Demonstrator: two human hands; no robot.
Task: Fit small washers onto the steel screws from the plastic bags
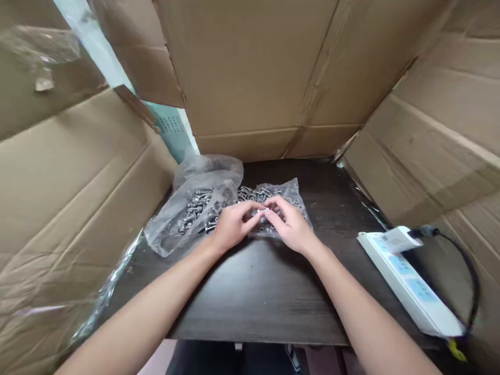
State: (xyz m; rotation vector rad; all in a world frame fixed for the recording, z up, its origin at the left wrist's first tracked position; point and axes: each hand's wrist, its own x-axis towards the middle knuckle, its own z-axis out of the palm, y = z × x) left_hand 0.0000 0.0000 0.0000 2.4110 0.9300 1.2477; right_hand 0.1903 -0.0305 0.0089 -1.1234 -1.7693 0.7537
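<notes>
A small shiny bolt (pixel 263 210) lies sideways between the fingertips of both hands, over the middle of the table. My left hand (pixel 233 223) pinches its left end, while my right hand (pixel 289 223) has thumb and fingers closed at its right end. Whether a nut sits on the bolt is too small to tell. Beside my left hand, a clear plastic bag (pixel 164 229) lies open with many metal bolts (pixel 195 208) in it. A second clear bag (pixel 294 194), partly hidden under my right hand, carries small metal parts. More bolts (pixel 246 193) are heaped between the bags.
Cardboard walls (pixel 258 67) enclose the dark table (pixel 258 291) at the back and both sides. On the right lies a white power strip (pixel 414 286) with a plugged-in adapter (pixel 398 239) and a black cable (pixel 471 260). The table's front edge runs below my forearms.
</notes>
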